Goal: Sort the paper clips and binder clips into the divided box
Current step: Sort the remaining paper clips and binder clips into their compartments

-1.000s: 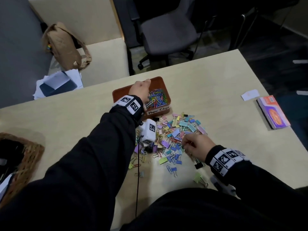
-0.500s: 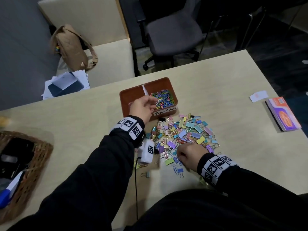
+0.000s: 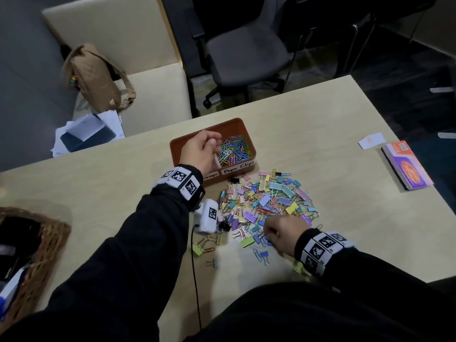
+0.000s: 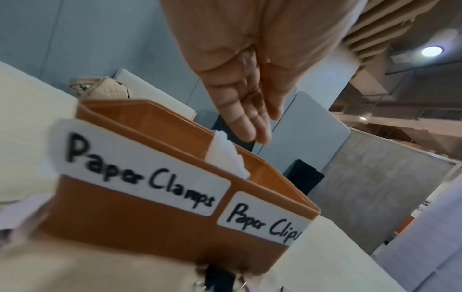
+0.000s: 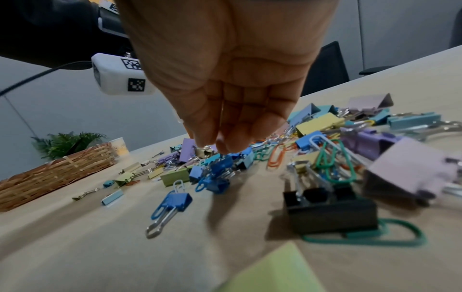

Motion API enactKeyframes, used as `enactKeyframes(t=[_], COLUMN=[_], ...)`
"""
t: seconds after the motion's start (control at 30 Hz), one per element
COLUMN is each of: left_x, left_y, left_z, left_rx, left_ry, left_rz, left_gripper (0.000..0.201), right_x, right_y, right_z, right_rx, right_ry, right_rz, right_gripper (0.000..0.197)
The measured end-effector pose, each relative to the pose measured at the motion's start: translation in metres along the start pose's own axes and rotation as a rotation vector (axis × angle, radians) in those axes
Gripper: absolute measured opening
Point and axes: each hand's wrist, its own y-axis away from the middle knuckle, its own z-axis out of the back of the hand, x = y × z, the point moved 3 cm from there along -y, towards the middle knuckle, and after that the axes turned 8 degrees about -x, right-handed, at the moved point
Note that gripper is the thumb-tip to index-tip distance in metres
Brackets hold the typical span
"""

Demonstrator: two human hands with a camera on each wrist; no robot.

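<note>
A brown divided box (image 3: pixel 237 124) stands on the table, labelled "Paper Clamps" on the left and "Paper Clips" on the right (image 4: pixel 125 227). Coloured paper clips (image 3: pixel 234 150) fill its right compartment. My left hand (image 3: pixel 202 149) hovers over the left compartment by the white divider (image 4: pixel 225 156), and the left wrist view shows its fingers (image 4: pixel 245 110) straight and holding nothing. In front of the box lies a mixed pile of binder clips and paper clips (image 3: pixel 269 201). My right hand (image 3: pixel 278 230) is at the pile's near edge, and its bunched thumb and fingertips (image 5: pixel 212 145) pinch a small clip among blue binder clips.
A wicker basket (image 3: pixel 37 243) sits at the table's left edge. An orange notepad (image 3: pixel 407 166) and a white slip (image 3: pixel 372 140) lie to the right. A black binder clip (image 5: pixel 330 209) lies close under my right wrist. An office chair (image 3: pixel 246 45) stands beyond the table.
My left hand came back from the box's far rim and now hangs over the left compartment with fingers extended. My right hand stayed at the pile's near edge, shifting slightly.
</note>
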Motion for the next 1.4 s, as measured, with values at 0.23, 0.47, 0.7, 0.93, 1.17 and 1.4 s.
enactKeyframes(t=[0.23, 0.47, 0.7, 0.93, 1.17, 1.4], left_x=[0.039, 0.1, 0.102, 0.099, 0.133, 0.156], left_y=[0.067, 0.112, 0.113, 0.115, 0.12, 0.124], left_z=[0.018, -0.013, -0.03, -0.002, 0.062, 0.073], left_rx=[0.066, 0.326, 0.371, 0.163, -0.107, -0.118], left_ry=[-0.385, -0.747, -0.801, -0.518, -0.504, -0.608], left_rz=[-0.056, -0.094, -0.232, -0.129, 0.135, 0.216], left_gripper=[0.007, 0.034, 0.023, 0.011, 0.013, 0.015], right_x=[0.014, 0.013, 0.008, -0.006, 0.011, 0.005], right_y=[-0.006, -0.004, 0.003, -0.003, 0.004, -0.002], right_z=[-0.013, -0.017, -0.025, -0.014, -0.019, -0.033], right_rx=[0.033, 0.066, 0.065, -0.009, 0.119, 0.05], right_ry=[0.107, 0.169, 0.253, 0.235, 0.253, 0.238], right_rz=[0.125, 0.123, 0.133, 0.026, 0.061, 0.122], right_gripper=[0.018, 0.015, 0.034, 0.032, 0.015, 0.036])
